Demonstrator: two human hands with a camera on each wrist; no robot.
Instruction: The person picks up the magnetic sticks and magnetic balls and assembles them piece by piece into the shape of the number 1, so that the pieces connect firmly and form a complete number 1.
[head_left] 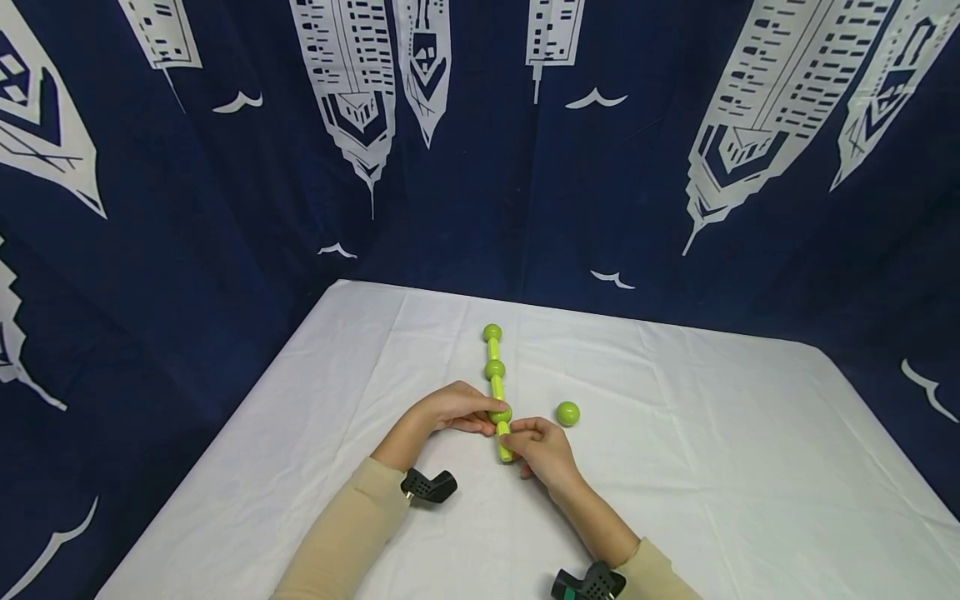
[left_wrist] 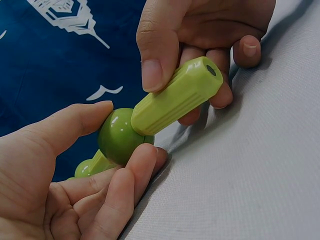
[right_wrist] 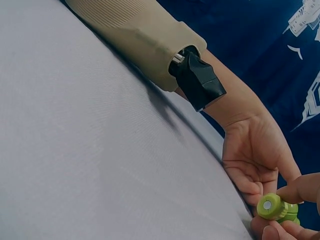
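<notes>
A chain of green balls and lighter yellow-green rods runs toward the far side of the table, its far ball [head_left: 492, 333] and middle ball [head_left: 494, 369] in line. My left hand [head_left: 459, 407] pinches the nearest ball [left_wrist: 120, 137] of the chain between thumb and fingers. With thumb and fingertips, my right hand [head_left: 546, 454] holds the ribbed rod [left_wrist: 177, 96] that meets this ball. A grey disc shows in the rod's free end, which faces the near side. To the right of the chain, a loose green ball [head_left: 567, 413] lies apart from both hands.
A white cloth [head_left: 735, 467] with faint creases covers the table. Behind it hangs a dark blue curtain [head_left: 465, 225] with white building and bird prints. Each wrist wears a black camera, one at the left wrist [head_left: 429, 486] and one at the right wrist [head_left: 588, 582].
</notes>
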